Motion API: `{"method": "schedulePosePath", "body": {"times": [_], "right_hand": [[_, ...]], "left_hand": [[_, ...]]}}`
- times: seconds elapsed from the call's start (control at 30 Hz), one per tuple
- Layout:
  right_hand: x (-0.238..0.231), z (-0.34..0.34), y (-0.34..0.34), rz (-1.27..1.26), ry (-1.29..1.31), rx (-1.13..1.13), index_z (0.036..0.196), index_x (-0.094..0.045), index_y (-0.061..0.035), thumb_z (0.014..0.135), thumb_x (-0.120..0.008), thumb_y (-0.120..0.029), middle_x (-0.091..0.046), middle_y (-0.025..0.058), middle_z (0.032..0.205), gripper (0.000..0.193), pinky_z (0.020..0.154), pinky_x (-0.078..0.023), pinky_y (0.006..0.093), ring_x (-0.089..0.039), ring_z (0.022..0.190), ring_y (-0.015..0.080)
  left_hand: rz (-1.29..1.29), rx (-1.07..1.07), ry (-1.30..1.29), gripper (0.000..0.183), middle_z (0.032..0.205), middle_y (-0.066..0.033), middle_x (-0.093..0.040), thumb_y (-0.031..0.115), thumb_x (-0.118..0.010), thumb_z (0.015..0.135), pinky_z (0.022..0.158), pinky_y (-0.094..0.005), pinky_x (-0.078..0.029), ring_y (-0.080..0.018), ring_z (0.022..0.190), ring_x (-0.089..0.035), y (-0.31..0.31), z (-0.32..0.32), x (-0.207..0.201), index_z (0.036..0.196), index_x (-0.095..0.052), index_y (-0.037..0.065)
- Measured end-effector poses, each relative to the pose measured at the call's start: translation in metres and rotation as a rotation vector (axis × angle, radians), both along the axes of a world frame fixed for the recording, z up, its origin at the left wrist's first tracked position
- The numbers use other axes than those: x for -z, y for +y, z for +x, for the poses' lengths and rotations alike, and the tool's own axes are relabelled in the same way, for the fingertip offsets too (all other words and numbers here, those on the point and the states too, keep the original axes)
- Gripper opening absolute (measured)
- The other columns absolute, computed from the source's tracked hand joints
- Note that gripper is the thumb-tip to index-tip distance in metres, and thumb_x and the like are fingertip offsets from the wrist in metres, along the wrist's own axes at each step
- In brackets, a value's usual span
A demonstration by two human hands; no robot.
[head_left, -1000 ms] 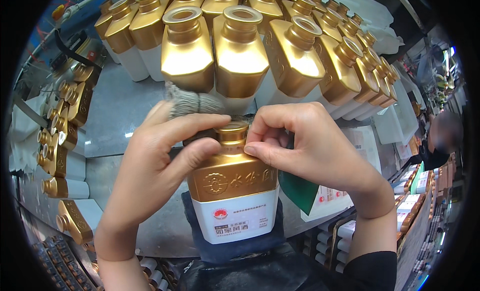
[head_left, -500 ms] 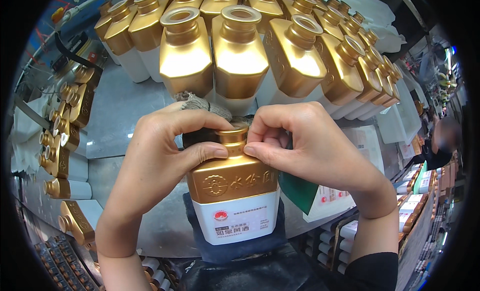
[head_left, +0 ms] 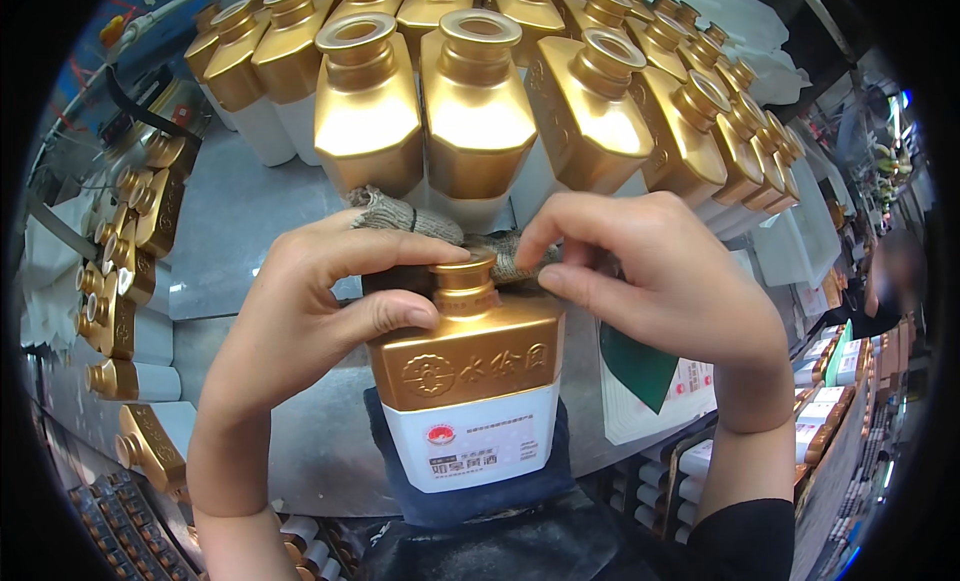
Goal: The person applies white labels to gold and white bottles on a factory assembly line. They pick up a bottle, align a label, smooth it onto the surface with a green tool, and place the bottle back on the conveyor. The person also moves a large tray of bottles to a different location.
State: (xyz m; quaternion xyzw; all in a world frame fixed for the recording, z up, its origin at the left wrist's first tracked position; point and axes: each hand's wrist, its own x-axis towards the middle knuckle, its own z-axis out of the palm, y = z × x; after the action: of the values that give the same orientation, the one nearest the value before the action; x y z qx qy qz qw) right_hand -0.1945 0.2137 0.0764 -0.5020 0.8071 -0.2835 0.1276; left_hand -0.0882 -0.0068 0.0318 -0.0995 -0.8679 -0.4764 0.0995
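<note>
A bottle [head_left: 470, 381] with a gold upper part and a white labelled lower part leans back in front of me on a dark blue cloth [head_left: 400, 476]. My left hand [head_left: 330, 291] is at its neck, forefinger along the rim and thumb against the neck's left side. To the right of the neck, apart from the bottle, is my right hand [head_left: 640, 271], its thumb and forefinger slightly parted. A green sheet [head_left: 640, 366] hangs below that palm; its upper end is hidden by the hand. Grey knitted fabric [head_left: 425, 221] lies behind the neck.
Rows of similar uncapped bottles [head_left: 475, 111] stand close along the far side of the metal table [head_left: 225, 216]. Others [head_left: 150, 379] lie on their sides at the left. White printed sheets [head_left: 650, 411] lie at the right. A person [head_left: 895, 276] is farther off at the right.
My right hand has pulled away from the neck to the right, its fingertips leaving the bottle. The green sheet has shifted right with it. My left thumb has slid slightly left.
</note>
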Motion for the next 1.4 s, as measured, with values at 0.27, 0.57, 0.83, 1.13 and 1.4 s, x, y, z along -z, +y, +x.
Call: {"method": "schedulePosePath", "body": {"times": [0.27,0.57,0.83,1.13,1.4], "right_hand": [[0.007,-0.002,-0.018,-0.006,-0.101,-0.062,0.098,-0.061,-0.006,0.075,-0.073,-0.008,-0.057,0.0031,0.059,0.026,0.052,-0.042,0.0244,-0.055,0.055,0.0101],[0.005,-0.007,-0.02,0.024,-0.201,-0.072,0.095,-0.059,-0.0045,0.075,-0.076,-0.012,-0.053,0.0027,0.057,0.027,0.051,-0.039,0.0242,-0.052,0.053,0.0084],[0.003,-0.006,-0.025,0.057,-0.144,-0.071,0.094,-0.058,-0.0044,0.074,-0.077,-0.015,-0.049,0.0022,0.055,0.03,0.05,-0.036,0.025,-0.046,0.051,0.0085],[-0.006,-0.005,-0.028,0.117,-0.208,-0.034,0.089,-0.058,-0.0012,0.074,-0.073,-0.013,-0.056,0.0097,0.059,0.025,0.053,-0.044,0.0326,-0.058,0.055,0.0219],[0.003,-0.005,-0.026,0.061,-0.179,-0.055,0.091,-0.058,-0.0033,0.075,-0.076,-0.016,-0.053,0.0028,0.056,0.027,0.05,-0.037,0.0254,-0.049,0.051,0.0089]], "left_hand": [[0.102,-0.078,0.031,0.023,0.079,-0.0078,-0.067,0.011,-0.077,0.07,0.064,-0.0288,-0.045,-0.0175,0.07,-0.056,0.01,0.0,0.01,0.091,-0.071,0.003],[-0.004,0.014,0.058,0.025,0.08,-0.0082,-0.067,0.008,-0.074,0.072,0.063,-0.0314,-0.044,-0.0188,0.069,-0.055,-0.003,-0.001,0.011,0.097,-0.071,0.005],[-0.091,-0.046,0.111,0.027,0.084,-0.008,-0.069,0.004,-0.072,0.072,0.064,-0.0292,-0.044,-0.0181,0.071,-0.056,0.001,0.001,0.015,0.1,-0.071,0.005],[-0.076,0.022,0.095,0.032,0.083,-0.0095,-0.066,0.007,-0.073,0.075,0.065,-0.0307,-0.046,-0.0201,0.073,-0.057,-0.002,0.003,0.005,0.106,-0.07,0.006],[0.03,-0.065,-0.02,0.03,0.083,-0.0071,-0.069,0.011,-0.079,0.069,0.066,-0.0259,-0.045,-0.0131,0.071,-0.058,0.003,0.001,0.005,0.096,-0.072,0.003]]}}
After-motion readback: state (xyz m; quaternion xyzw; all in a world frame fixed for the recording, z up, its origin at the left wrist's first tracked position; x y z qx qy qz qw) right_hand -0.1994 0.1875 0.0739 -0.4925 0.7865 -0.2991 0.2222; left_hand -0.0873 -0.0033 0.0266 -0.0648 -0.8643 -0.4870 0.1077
